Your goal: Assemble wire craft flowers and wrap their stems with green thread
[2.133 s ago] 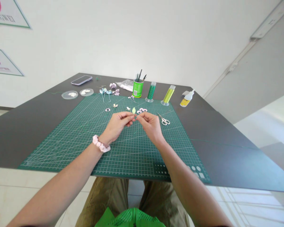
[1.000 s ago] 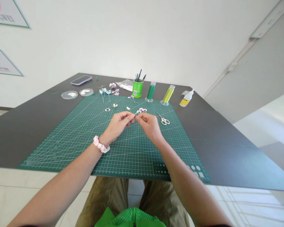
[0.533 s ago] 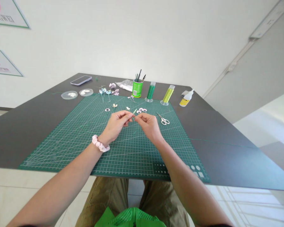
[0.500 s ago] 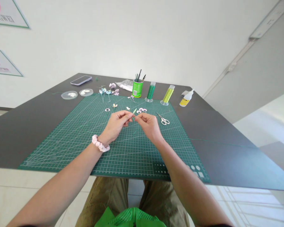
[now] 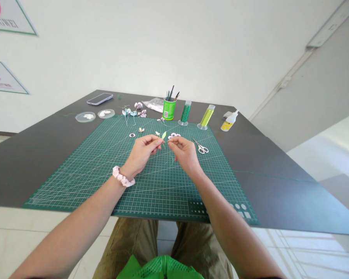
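A small light green leaf (image 5: 164, 135) stands up from the pinched thumb and forefinger of my left hand (image 5: 144, 150), its thin stem showing below the fingertips. Just to the right, my right hand (image 5: 184, 152) is also closed in a pinch, its fingertips a little apart from the left ones. Whatever is between them is too fine to make out. Both hands are above the green cutting mat (image 5: 104, 174). Pale ring-like flower pieces (image 5: 174, 135) lie behind my right hand, and white-handled scissors (image 5: 202, 148) rest to its right.
Behind stand a green can of pens (image 5: 168, 109), a dark green spool (image 5: 185, 113), a yellow-green spool (image 5: 206, 117) and a glue bottle (image 5: 229, 121). Blue flowers (image 5: 129, 113), two shallow dishes (image 5: 85, 117) and a phone (image 5: 100, 99) lie at the back left.
My right hand has shifted slightly right, opening a small gap between the two hands. The leaf has moved slightly up and left and shows more of its face.
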Motion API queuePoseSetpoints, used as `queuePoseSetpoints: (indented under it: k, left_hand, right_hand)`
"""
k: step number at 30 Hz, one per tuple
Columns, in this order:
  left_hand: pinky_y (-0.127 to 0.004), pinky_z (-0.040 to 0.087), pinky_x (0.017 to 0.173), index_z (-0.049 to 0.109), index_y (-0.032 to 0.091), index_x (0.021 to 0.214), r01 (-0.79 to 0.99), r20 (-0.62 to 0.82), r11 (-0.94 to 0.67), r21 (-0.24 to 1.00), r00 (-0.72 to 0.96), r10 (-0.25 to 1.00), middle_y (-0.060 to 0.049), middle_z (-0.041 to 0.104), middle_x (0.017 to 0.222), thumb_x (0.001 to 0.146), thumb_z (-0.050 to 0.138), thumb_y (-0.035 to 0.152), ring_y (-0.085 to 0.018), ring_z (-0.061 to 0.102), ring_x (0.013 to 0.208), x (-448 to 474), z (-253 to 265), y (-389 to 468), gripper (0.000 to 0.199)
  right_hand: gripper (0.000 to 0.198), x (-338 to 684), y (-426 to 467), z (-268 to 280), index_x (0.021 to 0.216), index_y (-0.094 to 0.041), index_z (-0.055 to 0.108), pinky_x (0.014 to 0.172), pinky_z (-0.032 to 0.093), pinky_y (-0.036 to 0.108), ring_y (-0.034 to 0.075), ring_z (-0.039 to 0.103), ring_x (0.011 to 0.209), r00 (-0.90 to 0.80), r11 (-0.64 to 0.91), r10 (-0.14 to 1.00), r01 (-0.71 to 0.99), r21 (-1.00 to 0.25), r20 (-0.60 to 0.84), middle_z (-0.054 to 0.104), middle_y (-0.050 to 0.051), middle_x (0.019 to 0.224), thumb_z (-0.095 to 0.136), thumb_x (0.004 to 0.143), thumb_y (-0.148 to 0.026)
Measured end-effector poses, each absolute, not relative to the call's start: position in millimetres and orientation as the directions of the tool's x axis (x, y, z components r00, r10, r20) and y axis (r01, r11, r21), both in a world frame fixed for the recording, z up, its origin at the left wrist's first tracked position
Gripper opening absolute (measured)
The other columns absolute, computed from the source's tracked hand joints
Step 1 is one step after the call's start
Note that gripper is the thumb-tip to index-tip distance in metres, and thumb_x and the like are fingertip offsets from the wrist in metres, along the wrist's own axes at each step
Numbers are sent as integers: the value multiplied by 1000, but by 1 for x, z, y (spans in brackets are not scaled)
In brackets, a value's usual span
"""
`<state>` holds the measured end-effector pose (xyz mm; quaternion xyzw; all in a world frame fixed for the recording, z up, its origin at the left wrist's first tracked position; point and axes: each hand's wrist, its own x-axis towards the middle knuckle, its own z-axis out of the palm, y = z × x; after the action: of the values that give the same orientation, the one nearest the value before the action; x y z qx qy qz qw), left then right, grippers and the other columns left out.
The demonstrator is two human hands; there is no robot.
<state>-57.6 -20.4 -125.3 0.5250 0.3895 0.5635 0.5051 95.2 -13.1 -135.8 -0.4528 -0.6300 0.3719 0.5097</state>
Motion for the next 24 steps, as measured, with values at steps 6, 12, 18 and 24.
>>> queuePoseSetpoints:
  k: [6, 12, 18, 24]
  left_hand:
    - [-23, 31, 50, 67, 16, 68, 4, 278, -278, 961, 21, 960, 2, 57, 58, 74, 68, 32, -8, 42, 50, -58, -128, -20, 17]
    - [-24, 36, 54, 67, 16, 69, 145, 350, -358, 923, 80, 934, 2, 59, 59, 78, 64, 31, -10, 46, 53, -59, -129, -21, 17]
    - [-24, 37, 53, 66, 16, 67, 148, 352, -362, 920, 91, 932, 2, 57, 58, 77, 65, 30, -10, 45, 53, -58, -128, -21, 17]
    - [-23, 37, 51, 65, 16, 66, 148, 350, -362, 920, 98, 931, 2, 57, 58, 77, 65, 31, -9, 44, 52, -57, -129, -22, 18]
  right_hand:
    - [19, 98, -15, -130, 94, -18, 56, 36, 42, 22, 3, 46, 38, -14, 247, 968, -77, -966, 249, 65, 4, 102, 54, 75, -19]
    - [25, 91, -18, -129, 95, -19, 54, 38, 51, 25, 8, 54, 44, -317, 10, 944, -252, -968, 93, 66, -1, 80, 64, 72, -26]
    - [12, 90, -15, -134, 79, -17, 59, 39, 44, 21, 6, 47, 39, -237, 128, 957, -177, -976, 169, 54, -8, 54, 66, 73, -25]
    - [18, 89, -15, -133, 72, -18, 60, 37, 34, 21, 6, 42, 36, -181, 200, 961, -61, -978, 208, 49, -9, 47, 69, 72, -32]
